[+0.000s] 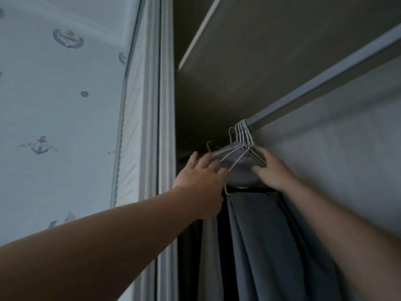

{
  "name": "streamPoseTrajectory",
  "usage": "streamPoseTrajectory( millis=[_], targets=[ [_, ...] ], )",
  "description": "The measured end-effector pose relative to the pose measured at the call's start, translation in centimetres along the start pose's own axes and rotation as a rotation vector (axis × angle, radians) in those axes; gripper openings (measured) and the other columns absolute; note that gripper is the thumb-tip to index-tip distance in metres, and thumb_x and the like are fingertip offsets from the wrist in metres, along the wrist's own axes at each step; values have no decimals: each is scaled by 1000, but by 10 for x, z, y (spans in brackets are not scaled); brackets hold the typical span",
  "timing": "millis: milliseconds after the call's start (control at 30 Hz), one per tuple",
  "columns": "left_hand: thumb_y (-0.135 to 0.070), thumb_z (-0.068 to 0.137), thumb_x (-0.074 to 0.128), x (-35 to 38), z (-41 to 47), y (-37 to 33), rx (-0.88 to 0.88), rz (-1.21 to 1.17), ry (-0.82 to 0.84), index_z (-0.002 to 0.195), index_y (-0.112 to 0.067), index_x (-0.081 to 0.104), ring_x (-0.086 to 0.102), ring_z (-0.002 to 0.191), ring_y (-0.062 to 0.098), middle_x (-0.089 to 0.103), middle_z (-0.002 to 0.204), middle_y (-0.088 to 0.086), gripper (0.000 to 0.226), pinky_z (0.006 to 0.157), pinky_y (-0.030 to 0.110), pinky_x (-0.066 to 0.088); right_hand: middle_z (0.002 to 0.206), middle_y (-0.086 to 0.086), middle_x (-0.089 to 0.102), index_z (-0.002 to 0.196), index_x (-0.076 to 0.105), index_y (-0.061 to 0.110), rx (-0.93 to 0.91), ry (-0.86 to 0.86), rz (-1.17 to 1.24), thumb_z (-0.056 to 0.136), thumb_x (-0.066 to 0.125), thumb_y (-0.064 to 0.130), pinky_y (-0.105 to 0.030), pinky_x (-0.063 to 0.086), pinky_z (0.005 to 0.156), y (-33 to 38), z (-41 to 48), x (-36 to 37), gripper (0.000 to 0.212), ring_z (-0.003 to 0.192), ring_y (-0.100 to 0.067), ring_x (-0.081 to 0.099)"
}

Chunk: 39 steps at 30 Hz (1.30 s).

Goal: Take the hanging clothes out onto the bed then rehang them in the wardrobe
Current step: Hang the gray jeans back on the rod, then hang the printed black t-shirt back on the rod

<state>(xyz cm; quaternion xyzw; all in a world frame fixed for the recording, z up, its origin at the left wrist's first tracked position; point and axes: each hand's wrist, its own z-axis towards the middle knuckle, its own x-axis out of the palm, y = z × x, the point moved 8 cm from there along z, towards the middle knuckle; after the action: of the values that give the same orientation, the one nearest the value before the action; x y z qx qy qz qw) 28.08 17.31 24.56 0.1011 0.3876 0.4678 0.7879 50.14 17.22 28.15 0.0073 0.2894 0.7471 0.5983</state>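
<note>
Several white wire hangers [242, 137] are hooked over the grey wardrobe rail [325, 81] at its left end. Grey-blue clothes [260, 235] hang from them, with a dark garment between. My left hand [201, 179] reaches up to the left shoulders of the hangers, its fingers spread against the wires and cloth. My right hand [269, 168] holds the right shoulders of the hanger bundle, fingers curled over the wires. One loose hook [209, 145] sticks up left of the bundle.
The wardrobe's sliding door frame [165, 127] stands just left of the clothes. A shelf [260, 51] lies above the rail. The wardrobe's back wall [347, 159] is to the right. Wallpaper with anchors [41, 145] covers the room wall on the left.
</note>
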Motion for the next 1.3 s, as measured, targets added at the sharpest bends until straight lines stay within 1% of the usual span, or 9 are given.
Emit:
streamPoseTrajectory(
  millis=[100, 167, 333, 467, 700, 967, 1100, 1200, 1300],
  targets=[
    [-50, 97, 41, -27, -56, 22, -4, -6, -145, 153, -27, 23, -7, 153, 26, 11, 166, 4, 63, 122, 52, -7, 151, 1, 41, 149, 26, 40, -72, -96, 53, 92, 58, 37, -32, 38, 98, 51, -34, -11, 65, 133, -24, 43],
    [-55, 97, 33, -43, -99, 45, -55, 0, -172, 154, -29, 20, -8, 153, 25, 10, 166, 3, 64, 123, 52, -4, 155, 6, 34, 149, 23, 42, -157, -117, 63, 93, 56, 39, -36, 35, 105, 93, -64, -13, 65, 138, -19, 36],
    [-63, 92, 18, -83, -230, 100, -215, -17, -115, 151, -30, 29, 5, 153, 26, 23, 163, 1, 69, 124, 50, 6, 162, 13, 10, 153, 11, 41, -378, 47, 73, 97, 48, 42, -48, 12, 120, 208, -160, 21, 67, 150, -15, 5],
    [-63, 94, 22, -113, -359, 141, -374, -63, -46, 151, -29, 32, 7, 153, 24, 25, 163, 0, 68, 123, 48, 6, 164, 8, 8, 155, 12, 34, -464, 98, 141, 96, 50, 41, -50, 8, 120, 306, -258, 62, 71, 151, -20, 1],
    [-65, 94, 24, -190, -613, 180, -699, 28, 112, 154, -27, 26, 0, 154, 22, 16, 165, -1, 71, 122, 50, 4, 162, 19, -4, 152, 0, 45, -634, 395, 442, 96, 40, 49, -46, -6, 120, 484, -464, 138, 68, 149, -12, -12],
    [-65, 93, 27, -309, -892, 159, -1130, 234, 329, 156, -28, 25, -3, 153, 22, 12, 166, -2, 74, 122, 51, 0, 161, 22, -7, 152, -2, 45, -858, 796, 760, 92, 38, 51, -47, -9, 119, 663, -728, 163, 72, 149, -10, -15],
    [-67, 92, 26, -373, -1021, 119, -1405, 332, 387, 156, -29, 25, 2, 154, 24, 14, 165, -3, 74, 123, 53, 6, 161, 23, -8, 151, -4, 48, -965, 1024, 859, 93, 37, 54, -47, -11, 118, 734, -865, 158, 72, 148, -10, -16],
    [-73, 90, 19, -422, -1110, 76, -1632, 421, 419, 157, -32, 20, -6, 153, 18, 9, 166, -6, 78, 123, 46, -2, 160, 25, -8, 150, -7, 50, -1057, 1191, 922, 92, 43, 52, -47, -9, 119, 777, -966, 146, 77, 148, -10, -15],
    [-77, 89, 15, -471, -1186, 31, -1825, 515, 466, 157, -35, 14, -13, 152, 14, 4, 166, -9, 81, 121, 39, -11, 160, 23, -7, 149, -9, 52, -1174, 1349, 966, 90, 41, 55, -46, -7, 117, 814, -1062, 124, 77, 149, -11, -14]
  ],
)
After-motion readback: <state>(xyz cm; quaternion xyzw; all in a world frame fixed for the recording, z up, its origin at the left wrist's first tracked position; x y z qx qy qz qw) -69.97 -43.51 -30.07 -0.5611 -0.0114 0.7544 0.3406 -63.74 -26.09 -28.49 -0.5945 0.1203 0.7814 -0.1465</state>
